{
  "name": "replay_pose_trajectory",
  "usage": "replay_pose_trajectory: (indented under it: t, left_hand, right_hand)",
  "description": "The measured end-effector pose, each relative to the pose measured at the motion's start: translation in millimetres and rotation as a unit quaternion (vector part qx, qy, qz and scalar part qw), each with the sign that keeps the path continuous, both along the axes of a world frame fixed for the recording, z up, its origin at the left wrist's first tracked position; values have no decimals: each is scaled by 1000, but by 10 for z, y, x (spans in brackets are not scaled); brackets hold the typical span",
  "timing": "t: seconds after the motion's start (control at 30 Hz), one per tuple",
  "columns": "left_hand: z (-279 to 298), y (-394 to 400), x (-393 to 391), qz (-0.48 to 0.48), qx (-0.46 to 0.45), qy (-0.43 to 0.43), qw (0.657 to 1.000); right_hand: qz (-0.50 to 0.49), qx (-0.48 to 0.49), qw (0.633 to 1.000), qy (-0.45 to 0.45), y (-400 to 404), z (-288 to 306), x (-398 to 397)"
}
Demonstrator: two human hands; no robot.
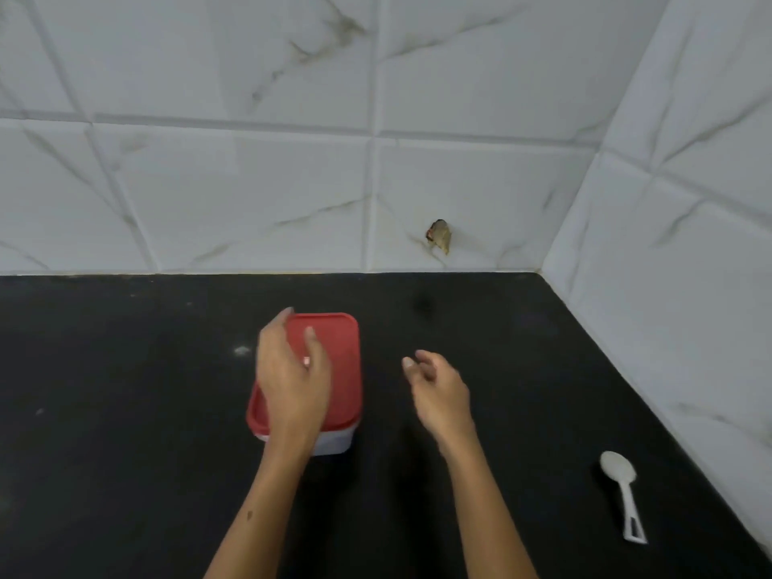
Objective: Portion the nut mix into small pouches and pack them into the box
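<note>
Nearest the camera, at about four o'clock on the black table (125,411), a white spoon (622,493) lay unused, well apart from both hands. No pouches and no nut mix were to be seen, so the portioning was judged either finished or hidden; which could not be told. Further in, the box (334,440) stood near the centre with its red lid (338,361) seated on top, which suggested the closing stage. The left hand (292,378) was laid over the lid, its grip wide with fingers spread and resting on the red surface, the thumb toward the middle. The right hand (438,386) hovered at three o'clock of the box, near but apart, its grip loosely curled and holding nothing. Beyond, at twelve o'clock, the tiled wall (250,181) was seen.
</note>
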State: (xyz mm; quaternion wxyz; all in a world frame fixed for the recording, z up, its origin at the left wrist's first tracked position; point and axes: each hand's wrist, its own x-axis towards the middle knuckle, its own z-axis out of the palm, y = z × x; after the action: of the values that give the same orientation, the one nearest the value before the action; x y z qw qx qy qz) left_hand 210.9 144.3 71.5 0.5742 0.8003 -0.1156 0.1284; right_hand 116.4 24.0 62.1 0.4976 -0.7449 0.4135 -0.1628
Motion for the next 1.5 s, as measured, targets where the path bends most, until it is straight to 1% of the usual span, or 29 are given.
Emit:
replay_pose_trajectory:
  t: [0.03,0.07,0.1,0.13,0.17,0.2,0.23,0.27,0.3,0.33,0.37,0.47,0.57,0.63,0.73,0.83,0.93,1.03,1.1,1.27,1.37,1.43,1.5]
  left_hand:
    - [-2,-186,-205,-47,-55,1,997]
    - [-45,-417,-443,-114,-97,32,988]
    - [-114,-645,-682,-178,-124,82,973]
    - [-198,-859,-919,-238,-128,151,951]
    - [-283,-1082,-1182,-301,-118,234,917]
    - [-368,-1255,-1394,-346,-84,315,880]
    - [-442,-1419,-1619,-382,-39,378,842]
    - [-488,-1537,-1815,-403,5,421,812]
    - [-500,-1610,-1965,-413,35,451,791]
    - [-498,-1668,-2103,-415,57,469,778]
    - [-494,-1705,-2207,-411,67,478,773]
    - [-536,-1790,-2363,-391,71,478,783]
    - [-535,-1832,-2381,-389,38,488,780]
    - [-484,-1785,-2300,-376,26,488,787]
    - [-433,-1606,-1997,-340,-14,465,818]
    - [-374,-1318,-1570,-279,-56,430,857]
    - [-360,-1017,-1164,-213,-107,430,871]
    - [-426,-803,-889,-160,-118,426,883]
    - [-475,-704,-764,-142,-122,433,882]
    - [-525,-577,-658,-158,-120,438,877]
    - [-540,-531,-688,-178,-107,436,876]
    - [-529,-492,-698,-193,-77,418,884]
    - [-483,-433,-727,-220,-66,380,896]
  right_hand:
    - [-30,-33,999,0,-169,17,-217]
    - [-69,-60,996,5,-355,16,-481]
    - [-110,-81,990,17,-523,4,-744]
    - [-153,-93,983,35,-666,-21,-991]
    - [-192,-96,975,65,-803,-54,-1260]
    - [-222,-87,966,99,-901,-102,-1456]
    - [-247,-68,957,136,-987,-147,-1658]
    - [-259,-47,950,169,-1050,-198,-1814]
    - [-259,-26,947,190,-1091,-253,-1915]
    - [-254,-4,947,199,-1116,-300,-2008]
    - [-246,17,949,198,-1125,-342,-2063]
    - [-242,55,954,170,-1131,-437,-2129]
    - [-243,67,957,146,-1104,-462,-2075]
    - [-237,58,963,114,-1059,-439,-1972]
    - [-206,49,975,64,-934,-367,-1639]
    - [-135,64,989,16,-738,-357,-1144]
    - [-67,66,995,-12,-490,-429,-629]
    - [-27,54,998,-15,-269,-512,-246]
    - [-12,38,999,-7,-157,-582,-67]
    - [3,29,999,28,-48,-714,114]
    - [11,27,999,34,-49,-728,109]
    - [20,26,999,41,-58,-720,86]
    - [28,29,998,53,-76,-706,82]
